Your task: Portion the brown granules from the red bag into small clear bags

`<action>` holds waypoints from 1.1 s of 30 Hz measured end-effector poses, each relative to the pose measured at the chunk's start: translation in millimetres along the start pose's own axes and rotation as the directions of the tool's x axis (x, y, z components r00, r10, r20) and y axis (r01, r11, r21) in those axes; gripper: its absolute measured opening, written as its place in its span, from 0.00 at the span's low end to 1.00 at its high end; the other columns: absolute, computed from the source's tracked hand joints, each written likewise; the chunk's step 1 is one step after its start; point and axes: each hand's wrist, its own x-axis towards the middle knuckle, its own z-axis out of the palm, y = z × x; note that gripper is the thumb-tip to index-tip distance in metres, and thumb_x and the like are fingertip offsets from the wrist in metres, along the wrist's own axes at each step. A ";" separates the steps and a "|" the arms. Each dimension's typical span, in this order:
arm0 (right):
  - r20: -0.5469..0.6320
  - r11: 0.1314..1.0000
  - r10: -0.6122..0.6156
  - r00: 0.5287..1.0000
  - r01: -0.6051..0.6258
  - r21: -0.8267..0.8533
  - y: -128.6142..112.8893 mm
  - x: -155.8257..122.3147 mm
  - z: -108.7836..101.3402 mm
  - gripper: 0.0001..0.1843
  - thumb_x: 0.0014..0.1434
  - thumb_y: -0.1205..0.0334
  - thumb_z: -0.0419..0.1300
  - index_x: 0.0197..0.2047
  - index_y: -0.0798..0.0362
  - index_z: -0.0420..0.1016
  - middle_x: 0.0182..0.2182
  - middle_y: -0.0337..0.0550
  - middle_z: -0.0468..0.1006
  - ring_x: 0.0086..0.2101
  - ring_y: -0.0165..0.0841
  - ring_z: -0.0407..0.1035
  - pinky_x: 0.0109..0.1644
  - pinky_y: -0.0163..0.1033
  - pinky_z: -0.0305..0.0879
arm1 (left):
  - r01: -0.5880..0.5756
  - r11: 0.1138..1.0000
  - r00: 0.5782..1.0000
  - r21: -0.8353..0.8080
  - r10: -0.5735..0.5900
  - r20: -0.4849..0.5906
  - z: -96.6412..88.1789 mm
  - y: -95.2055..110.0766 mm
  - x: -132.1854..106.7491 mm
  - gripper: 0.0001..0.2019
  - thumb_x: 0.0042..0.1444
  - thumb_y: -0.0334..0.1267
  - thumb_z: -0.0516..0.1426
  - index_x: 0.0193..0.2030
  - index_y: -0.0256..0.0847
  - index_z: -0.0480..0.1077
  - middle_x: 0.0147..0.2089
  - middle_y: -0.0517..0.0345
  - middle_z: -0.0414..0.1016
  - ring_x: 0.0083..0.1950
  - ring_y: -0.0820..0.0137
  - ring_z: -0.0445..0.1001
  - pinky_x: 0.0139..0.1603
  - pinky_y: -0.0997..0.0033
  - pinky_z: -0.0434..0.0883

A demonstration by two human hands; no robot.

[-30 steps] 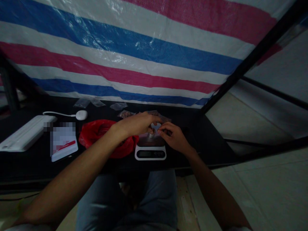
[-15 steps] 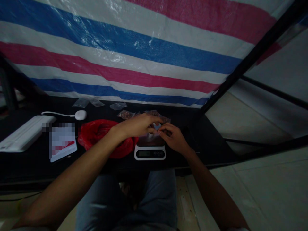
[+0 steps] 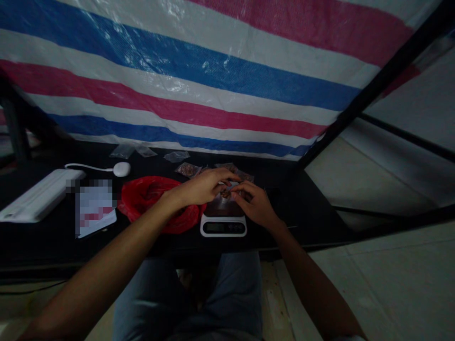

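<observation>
Black tabletop point(image 3: 305, 213): left hand point(image 3: 202, 187) and right hand point(image 3: 254, 203) pinch brown clump point(image 3: 225, 193).

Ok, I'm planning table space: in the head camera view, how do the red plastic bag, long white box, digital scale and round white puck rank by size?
1. Red plastic bag and long white box: these look about alike, so I won't rank them.
2. Digital scale
3. Round white puck

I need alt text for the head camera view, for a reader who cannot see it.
The left hand and right hand meet above a digital kitchen scale, their fingers around a small brown lump. A red plastic bag lies beside the scale on a black table, before a striped tarpaulin.
</observation>
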 end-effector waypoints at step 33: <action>-0.166 1.000 -0.025 0.986 0.025 0.002 13.4 -2.8 11.5 0.09 0.67 0.59 0.59 0.46 0.48 0.82 0.41 0.45 0.80 0.43 0.38 0.74 0.44 0.43 0.71 | 0.207 0.974 0.970 0.086 -0.216 0.111 -12.1 18.9 0.8 0.19 0.61 0.36 0.61 0.59 0.44 0.72 0.47 0.57 0.83 0.49 0.64 0.81 0.48 0.69 0.72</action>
